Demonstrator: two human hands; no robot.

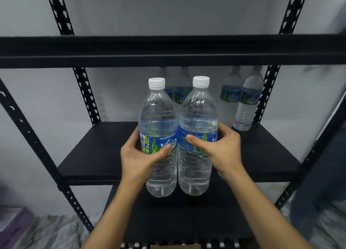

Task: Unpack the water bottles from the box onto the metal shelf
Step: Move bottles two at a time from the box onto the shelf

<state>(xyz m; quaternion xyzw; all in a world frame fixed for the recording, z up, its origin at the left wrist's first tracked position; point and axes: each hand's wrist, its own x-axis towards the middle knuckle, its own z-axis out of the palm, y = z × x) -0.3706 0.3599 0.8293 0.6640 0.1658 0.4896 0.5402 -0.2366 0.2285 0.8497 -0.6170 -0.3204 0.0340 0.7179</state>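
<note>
Two bottles held upright, side by side, in front of the shelf.
The left hand (138, 155) is wrapped around the left bottle (159, 136) at its label; the right hand (221, 147) likewise clasps the right bottle (198, 134). The two bottles touch. Four more bottles (245, 102) stand at the back of the black metal shelf (97, 151).

L hand (137, 157) + R hand (222, 149) each clasp upright bottle, bottles touching, before black shelf (89, 155).
</note>
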